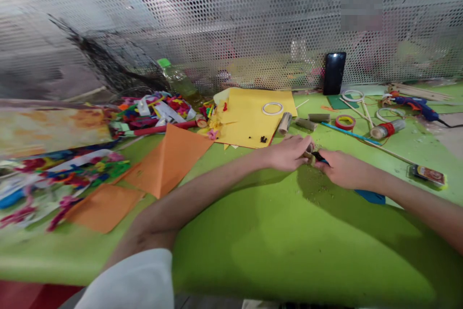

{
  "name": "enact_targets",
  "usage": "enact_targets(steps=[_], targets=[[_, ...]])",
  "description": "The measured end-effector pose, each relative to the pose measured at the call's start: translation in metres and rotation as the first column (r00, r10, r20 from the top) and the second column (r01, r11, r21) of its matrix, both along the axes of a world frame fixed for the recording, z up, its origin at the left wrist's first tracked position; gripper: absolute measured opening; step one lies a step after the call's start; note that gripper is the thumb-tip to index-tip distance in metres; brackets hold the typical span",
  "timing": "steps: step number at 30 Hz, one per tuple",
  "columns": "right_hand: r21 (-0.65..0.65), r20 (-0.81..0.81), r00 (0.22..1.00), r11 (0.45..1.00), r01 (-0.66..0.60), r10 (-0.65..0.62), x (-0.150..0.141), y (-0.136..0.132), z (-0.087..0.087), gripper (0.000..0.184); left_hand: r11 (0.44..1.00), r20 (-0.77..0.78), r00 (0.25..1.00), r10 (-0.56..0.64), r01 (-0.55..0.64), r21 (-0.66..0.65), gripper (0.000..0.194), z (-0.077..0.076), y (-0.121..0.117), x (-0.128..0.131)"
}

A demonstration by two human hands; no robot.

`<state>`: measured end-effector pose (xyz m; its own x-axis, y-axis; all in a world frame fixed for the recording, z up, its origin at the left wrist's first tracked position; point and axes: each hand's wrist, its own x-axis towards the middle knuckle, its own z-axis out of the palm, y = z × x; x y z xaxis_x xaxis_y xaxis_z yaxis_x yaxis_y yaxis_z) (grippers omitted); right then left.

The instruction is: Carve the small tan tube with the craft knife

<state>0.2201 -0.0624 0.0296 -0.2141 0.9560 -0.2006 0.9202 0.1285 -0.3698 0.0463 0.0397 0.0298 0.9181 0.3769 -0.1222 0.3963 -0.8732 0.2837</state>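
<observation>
Above the green table, my left hand (289, 153) pinches a short brown piece (308, 155) that looks like wood or bamboo. Its far end is hidden by my fingers. My right hand (342, 169) is closed around a black and blue hand tool (320, 156), its kind mostly hidden in my grip. The front of the tool meets the brown piece between my hands. Small pale shavings lie on the table just below them. Behind my hands rest short bamboo tubes, one upright-leaning tube (285, 123) and another lying flat (306, 124). A blue scrap (370, 196) pokes out under my right forearm.
Yellow paper (253, 101) with a white tape ring (272, 108) lies behind; orange paper (173, 154) and colourful scraps (155, 111) are left. Rightward are red tape (345, 122), a blue glue gun (419, 105) and a small box (428, 175). A phone (334, 73) leans on perforated mesh (253, 24).
</observation>
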Motion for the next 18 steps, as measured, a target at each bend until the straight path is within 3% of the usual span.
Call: enact_targets(steps=[12,18], targets=[[0.006,0.020,0.998,0.999,-0.054,0.054,-0.001,0.013,0.004,0.025,0.987,0.009,1.000,0.000,-0.001,0.159,0.022,0.001,-0.009,0.003],[0.039,-0.113,0.991,0.997,-0.064,0.068,0.005,0.016,-0.003,0.025,0.999,0.003,1.000,0.009,-0.009,0.035,0.023,0.000,-0.001,0.002]])
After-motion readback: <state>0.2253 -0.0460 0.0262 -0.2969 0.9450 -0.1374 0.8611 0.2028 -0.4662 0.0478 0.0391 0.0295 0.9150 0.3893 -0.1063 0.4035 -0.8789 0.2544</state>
